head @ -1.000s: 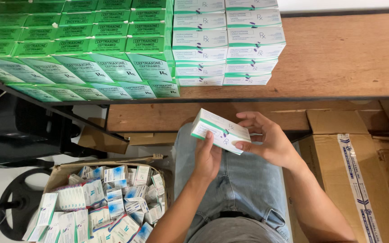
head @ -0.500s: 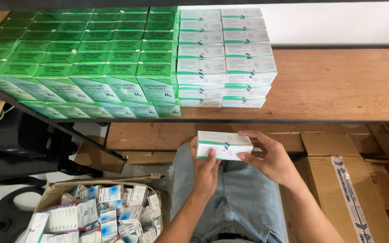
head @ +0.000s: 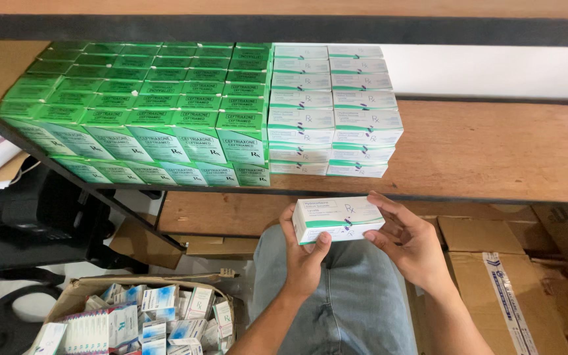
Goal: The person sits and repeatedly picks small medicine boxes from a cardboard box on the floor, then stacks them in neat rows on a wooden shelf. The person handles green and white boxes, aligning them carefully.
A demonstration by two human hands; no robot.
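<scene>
Near left: open cardboard carton (head: 77,296) heaped with small white-and-blue packs. Your knees in jeans (head: 336,296) centre; taped brown carton (head: 494,283) at right. Above lap, your left hand (head: 304,256) and right hand (head: 412,243) both clamp one white box with green stripe (head: 338,220) — thumbs and fingers pressed on its ends, box level, short of shelf edge. Farther: wooden shelf (head: 494,151) bears white box stack (head: 333,112) just beyond your box; green box rows (head: 146,112) touching it at left.
</scene>
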